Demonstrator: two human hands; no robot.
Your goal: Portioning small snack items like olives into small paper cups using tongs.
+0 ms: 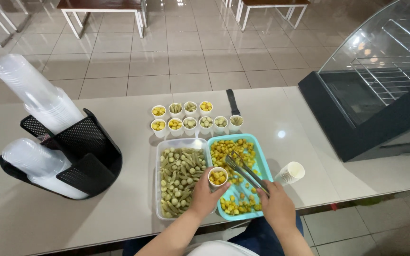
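Clear tray (159, 189) lies left of, touching, teal tray (263, 161). Filled cups (189, 117) stand in two rows behind both. Empty-cup stack (290, 172) lies right; lid holder (79, 154) far left, display case (380, 85) far right.

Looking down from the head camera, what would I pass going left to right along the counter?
Black mesh holder of clear lids → clear tray of green pieces → small cup in the left hand → teal tray of yellow pieces → stack of paper cups lying on its side → glass display case.
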